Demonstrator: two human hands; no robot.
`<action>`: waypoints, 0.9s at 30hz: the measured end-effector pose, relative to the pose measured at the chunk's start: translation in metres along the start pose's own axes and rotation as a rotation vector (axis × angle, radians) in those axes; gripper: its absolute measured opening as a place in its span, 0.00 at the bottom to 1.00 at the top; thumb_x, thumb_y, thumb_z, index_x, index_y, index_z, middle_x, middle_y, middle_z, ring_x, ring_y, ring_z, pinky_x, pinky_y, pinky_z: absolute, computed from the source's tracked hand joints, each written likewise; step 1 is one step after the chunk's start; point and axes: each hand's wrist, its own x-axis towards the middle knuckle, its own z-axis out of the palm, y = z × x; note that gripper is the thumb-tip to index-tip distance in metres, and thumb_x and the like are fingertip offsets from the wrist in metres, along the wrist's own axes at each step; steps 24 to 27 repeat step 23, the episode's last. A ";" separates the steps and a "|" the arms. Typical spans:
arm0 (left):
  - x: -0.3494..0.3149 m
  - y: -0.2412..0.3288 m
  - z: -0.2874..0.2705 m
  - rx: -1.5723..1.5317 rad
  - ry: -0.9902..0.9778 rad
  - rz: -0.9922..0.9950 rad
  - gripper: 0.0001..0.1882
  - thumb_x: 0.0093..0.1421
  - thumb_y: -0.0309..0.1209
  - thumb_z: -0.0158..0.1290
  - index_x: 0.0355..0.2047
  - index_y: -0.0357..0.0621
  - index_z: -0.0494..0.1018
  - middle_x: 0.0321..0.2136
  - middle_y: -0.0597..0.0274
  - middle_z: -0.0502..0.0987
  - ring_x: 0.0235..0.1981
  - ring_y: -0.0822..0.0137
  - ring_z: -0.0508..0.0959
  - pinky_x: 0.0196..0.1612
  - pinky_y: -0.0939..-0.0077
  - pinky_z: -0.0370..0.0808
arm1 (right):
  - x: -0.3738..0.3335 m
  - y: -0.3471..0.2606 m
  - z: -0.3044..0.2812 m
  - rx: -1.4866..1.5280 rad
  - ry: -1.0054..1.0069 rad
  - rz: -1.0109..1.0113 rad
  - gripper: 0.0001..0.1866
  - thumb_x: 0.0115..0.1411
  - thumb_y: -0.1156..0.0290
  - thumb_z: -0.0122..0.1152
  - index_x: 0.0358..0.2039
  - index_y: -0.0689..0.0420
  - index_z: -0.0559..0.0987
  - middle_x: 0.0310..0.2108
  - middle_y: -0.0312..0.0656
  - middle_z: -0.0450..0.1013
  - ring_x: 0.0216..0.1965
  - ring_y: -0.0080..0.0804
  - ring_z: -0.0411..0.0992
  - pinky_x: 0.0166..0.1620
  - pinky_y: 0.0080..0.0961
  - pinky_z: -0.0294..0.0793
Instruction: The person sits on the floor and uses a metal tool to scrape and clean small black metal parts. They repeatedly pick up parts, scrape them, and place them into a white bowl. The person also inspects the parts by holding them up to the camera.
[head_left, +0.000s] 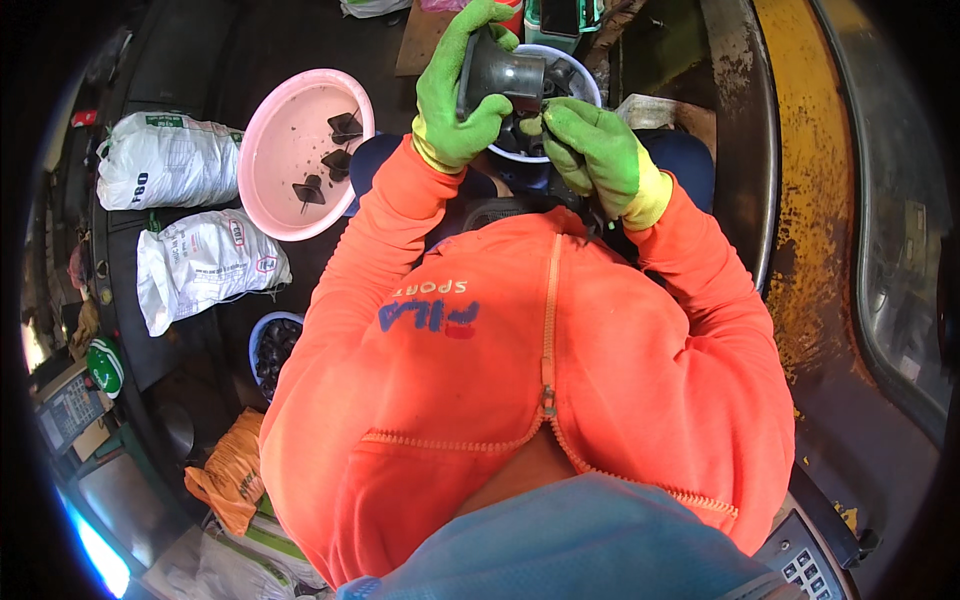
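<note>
My left hand [447, 98], in a green glove with a yellow cuff, is closed around a black funnel-shaped part [512, 78]. The part has a wide flange toward the palm and a short round tube pointing right. Close to the tube's end, my right hand [600, 150] wears a matching glove and has its fingers pinched together. What those fingers hold, if anything, is too small to make out. Below both hands stands a white-rimmed basin [592, 82] with dark parts in it, partly hidden by my gloves.
A pink basin [254, 190] at the left holds three black flanged pieces [337, 162]. Beside it lie two white sacks [170, 165]. A blue-rimmed tub [262, 340] of dark parts and an orange bag [232, 470] sit nearer. A rusty yellow machine frame [805, 200] rises at the right.
</note>
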 end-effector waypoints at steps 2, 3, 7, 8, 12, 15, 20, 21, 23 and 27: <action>-0.004 -0.005 0.006 -0.037 0.020 0.015 0.42 0.50 0.39 0.57 0.61 0.33 0.53 0.52 0.52 0.66 0.46 0.61 0.71 0.50 0.68 0.70 | -0.005 -0.002 0.000 0.132 -0.028 0.074 0.16 0.65 0.61 0.44 0.36 0.60 0.75 0.18 0.27 0.62 0.17 0.14 0.57 0.23 0.12 0.58; -0.004 -0.007 0.005 0.004 0.003 0.046 0.42 0.50 0.40 0.57 0.61 0.33 0.53 0.53 0.52 0.65 0.47 0.62 0.70 0.50 0.68 0.69 | -0.006 -0.002 0.000 0.233 -0.034 0.115 0.16 0.65 0.61 0.44 0.36 0.60 0.75 0.17 0.27 0.61 0.16 0.14 0.55 0.21 0.12 0.57; -0.004 -0.010 -0.005 0.149 -0.033 0.152 0.43 0.52 0.43 0.58 0.61 0.34 0.52 0.56 0.52 0.62 0.50 0.62 0.67 0.53 0.68 0.66 | 0.008 0.001 -0.012 0.866 -0.519 0.301 0.19 0.66 0.57 0.43 0.37 0.61 0.74 0.15 0.27 0.59 0.12 0.13 0.50 0.16 0.11 0.51; -0.003 -0.010 -0.007 0.176 -0.040 0.191 0.43 0.53 0.44 0.58 0.61 0.34 0.52 0.56 0.52 0.61 0.51 0.62 0.67 0.53 0.67 0.66 | 0.010 0.001 -0.015 0.795 -0.456 0.307 0.20 0.66 0.56 0.43 0.38 0.61 0.74 0.15 0.27 0.58 0.11 0.13 0.50 0.15 0.11 0.50; -0.006 -0.010 0.003 -0.006 0.109 0.155 0.47 0.39 0.21 0.52 0.63 0.36 0.48 0.58 0.49 0.60 0.54 0.57 0.66 0.56 0.64 0.64 | 0.018 0.003 -0.020 0.567 -0.168 0.053 0.21 0.65 0.56 0.45 0.40 0.63 0.74 0.18 0.29 0.63 0.11 0.12 0.51 0.15 0.10 0.50; -0.007 -0.007 0.012 0.029 0.024 0.230 0.55 0.39 0.25 0.59 0.65 0.39 0.38 0.57 0.47 0.57 0.53 0.54 0.67 0.56 0.61 0.64 | 0.031 -0.004 -0.024 0.316 -0.094 -0.058 0.15 0.62 0.62 0.51 0.40 0.60 0.75 0.20 0.29 0.67 0.15 0.11 0.56 0.17 0.10 0.52; -0.027 -0.006 0.027 -0.527 0.094 -0.301 0.59 0.46 0.67 0.51 0.67 0.54 0.34 0.63 0.55 0.47 0.62 0.55 0.55 0.64 0.59 0.51 | 0.036 -0.020 -0.046 -0.636 0.068 -0.359 0.17 0.57 0.69 0.54 0.47 0.56 0.76 0.35 0.35 0.75 0.36 0.22 0.73 0.39 0.18 0.73; -0.035 -0.007 0.022 -0.649 0.030 -0.367 0.56 0.48 0.69 0.46 0.67 0.55 0.34 0.65 0.59 0.43 0.63 0.55 0.54 0.65 0.58 0.50 | 0.038 -0.022 -0.051 -0.792 0.052 -0.537 0.17 0.56 0.70 0.55 0.48 0.54 0.76 0.37 0.37 0.76 0.38 0.25 0.74 0.41 0.19 0.73; -0.045 -0.023 0.013 -0.944 -0.072 -0.532 0.53 0.51 0.71 0.41 0.67 0.57 0.33 0.68 0.64 0.38 0.64 0.55 0.53 0.66 0.57 0.48 | 0.043 -0.021 -0.058 -1.083 0.013 -0.864 0.18 0.56 0.72 0.56 0.49 0.52 0.76 0.39 0.40 0.76 0.40 0.32 0.76 0.44 0.22 0.74; -0.045 -0.023 0.013 -0.944 -0.072 -0.532 0.53 0.51 0.71 0.41 0.67 0.57 0.33 0.68 0.64 0.38 0.64 0.55 0.53 0.66 0.57 0.48 | 0.043 -0.021 -0.058 -1.083 0.013 -0.864 0.18 0.56 0.72 0.56 0.49 0.52 0.76 0.39 0.40 0.76 0.40 0.32 0.76 0.44 0.22 0.74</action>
